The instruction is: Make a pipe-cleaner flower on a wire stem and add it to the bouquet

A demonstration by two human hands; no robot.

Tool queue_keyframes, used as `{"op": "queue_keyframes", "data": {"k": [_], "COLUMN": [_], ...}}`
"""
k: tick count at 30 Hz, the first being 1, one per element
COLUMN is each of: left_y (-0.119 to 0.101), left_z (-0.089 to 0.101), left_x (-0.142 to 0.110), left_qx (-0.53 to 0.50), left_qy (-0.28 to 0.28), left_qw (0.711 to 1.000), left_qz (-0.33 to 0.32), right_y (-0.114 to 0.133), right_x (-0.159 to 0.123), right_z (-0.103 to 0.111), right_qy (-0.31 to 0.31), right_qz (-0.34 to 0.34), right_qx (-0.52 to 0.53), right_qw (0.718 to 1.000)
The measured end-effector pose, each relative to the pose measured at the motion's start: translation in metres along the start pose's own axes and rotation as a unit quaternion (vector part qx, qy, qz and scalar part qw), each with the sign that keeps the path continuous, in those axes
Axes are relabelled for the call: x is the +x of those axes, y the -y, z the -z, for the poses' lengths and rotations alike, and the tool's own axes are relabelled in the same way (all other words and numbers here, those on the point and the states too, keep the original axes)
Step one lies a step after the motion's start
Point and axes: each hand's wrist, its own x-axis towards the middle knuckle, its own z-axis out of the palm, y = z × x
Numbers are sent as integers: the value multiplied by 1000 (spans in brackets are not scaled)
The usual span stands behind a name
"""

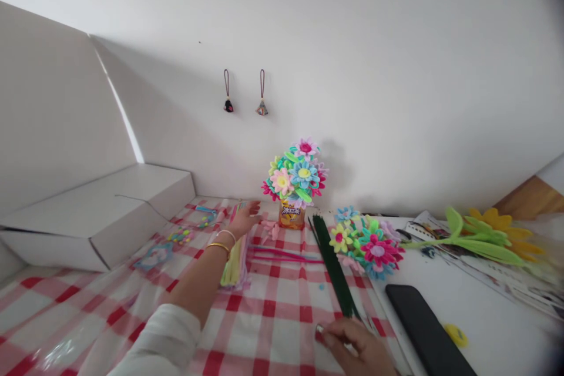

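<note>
My left hand point(244, 218) reaches far forward, fingers stretched out flat over the top of a bundle of pastel pipe cleaners point(233, 258) on the red-and-white checked cloth point(273, 323). It holds nothing. Two bracelets sit on that wrist. My right hand point(352, 343) is at the bottom edge, fingers curled on the near end of a bundle of dark green pipe-cleaner stems point(332, 264). Pink pipe cleaners point(282, 254) lie between the two bundles. A bouquet of pipe-cleaner flowers point(296, 175) stands in an orange can point(291, 216) just beyond my left hand.
A loose bunch of flowers point(368, 242) lies right of the green stems. A black phone point(425, 329) and a yellow tape roll point(456, 335) rest on the white table. Large green-and-yellow flowers point(484, 238) lie on papers at right. A white box point(97, 211) sits at left.
</note>
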Motion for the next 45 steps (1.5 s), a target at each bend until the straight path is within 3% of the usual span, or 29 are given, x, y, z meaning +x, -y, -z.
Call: {"op": "queue_keyframes", "data": {"k": [3,6,8,12,16,22,30,39,45], "left_y": [-3,-7,-9,-9,-11,-15,-12,-3,-13], "left_z": [29,36,23,-25,-55,-56,-61,-68,-62], "left_x": [-39,-85,-115,-168,-199,-202,-203,-200,-204], "left_qx": [63,124,164,236,315,398,407,355,353], "left_qy": [-37,-50,-45,-6,50,38,26,89,74], "left_qw": [997,991,985,969,935,894,876,875,881], "left_qz": [0,-3,-13,-72,-153,-201,-259,-317,-306], "right_y": [9,12,9,-2,-4,-1,0,0,-6], "right_x": [-4,-6,-5,-2,-4,-7,-4,31,49], "right_z": [5,7,5,-1,-5,-8,-9,32,14], "right_qy": [6,0,-20,-31,2,6,-13,-72,-63], "right_qz": [-7,11,31,39,28,35,49,-110,-163], "right_qx": [-19,-62,-117,-253,-308,-300,-290,-376,-394], "right_qw": [1000,998,992,966,951,953,956,917,902]}}
